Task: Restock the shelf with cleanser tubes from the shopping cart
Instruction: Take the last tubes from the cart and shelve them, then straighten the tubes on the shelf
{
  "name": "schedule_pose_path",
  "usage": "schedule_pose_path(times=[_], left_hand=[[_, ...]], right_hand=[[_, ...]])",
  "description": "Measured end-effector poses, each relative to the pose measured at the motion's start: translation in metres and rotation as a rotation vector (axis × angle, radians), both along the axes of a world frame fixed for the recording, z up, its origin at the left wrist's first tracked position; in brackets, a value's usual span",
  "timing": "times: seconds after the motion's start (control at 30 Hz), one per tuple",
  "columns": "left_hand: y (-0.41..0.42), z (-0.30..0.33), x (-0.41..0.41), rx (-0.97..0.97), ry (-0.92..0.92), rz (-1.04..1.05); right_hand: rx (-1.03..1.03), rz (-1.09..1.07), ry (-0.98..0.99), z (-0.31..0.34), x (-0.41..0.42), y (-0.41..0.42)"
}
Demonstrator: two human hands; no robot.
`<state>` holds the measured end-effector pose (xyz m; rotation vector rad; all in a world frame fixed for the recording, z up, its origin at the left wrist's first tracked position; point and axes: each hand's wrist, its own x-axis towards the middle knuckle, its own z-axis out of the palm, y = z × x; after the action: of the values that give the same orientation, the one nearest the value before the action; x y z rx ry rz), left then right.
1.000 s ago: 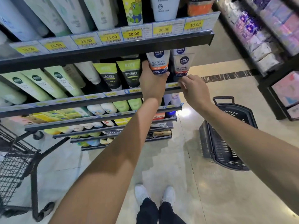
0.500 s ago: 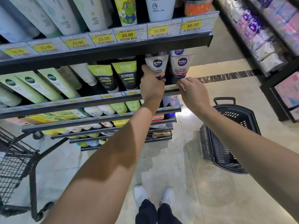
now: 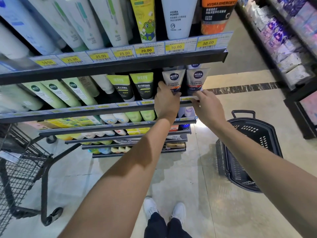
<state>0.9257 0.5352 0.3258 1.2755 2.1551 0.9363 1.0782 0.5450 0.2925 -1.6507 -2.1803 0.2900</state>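
At the right end of the shelf (image 3: 96, 109), we reach under the tier above, where two cleanser tubes (image 3: 173, 79) stand side by side against the front rail. Our left hand (image 3: 166, 102) curls its fingers round the left tube; our right hand (image 3: 208, 106) pinches the price strip just below the other. The wire shopping cart (image 3: 20, 169) stands on the tiled floor (image 3: 188, 177) to the left, a black basket (image 3: 243, 152) to the right.
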Motion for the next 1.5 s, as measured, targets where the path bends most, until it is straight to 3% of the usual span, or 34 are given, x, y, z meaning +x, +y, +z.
schedule_pose_path(times=[0.2,0.33,0.6,0.73,0.9,1.13,1.5], left_hand=[[-0.070,0.033,-0.008,-0.026,0.150,-0.114],[-0.137,0.059,-0.033,-0.059,0.258,-0.158],[-0.258,0.087,-0.136,-0.116,0.522,0.094],[-0.318,0.095,-0.174,-0.036,0.561,0.250],[-0.387,0.089,-0.224,-0.116,0.525,0.423],[-0.475,0.083,-0.307,-0.178,0.473,0.635],[-0.558,0.066,-0.399,-0.287,0.352,0.764]], right_hand=[[-0.020,0.016,0.032,0.045,-0.003,-0.048],[-0.064,0.137,0.056,0.073,-0.019,-0.100],[-0.066,0.393,0.173,0.114,-0.112,-0.175],[-0.204,0.579,0.077,0.124,-0.172,-0.199],[-0.282,0.717,0.016,0.137,-0.246,-0.239],[-0.236,0.871,0.020,0.133,-0.343,-0.298],[-0.226,0.992,-0.032,0.116,-0.471,-0.356]])
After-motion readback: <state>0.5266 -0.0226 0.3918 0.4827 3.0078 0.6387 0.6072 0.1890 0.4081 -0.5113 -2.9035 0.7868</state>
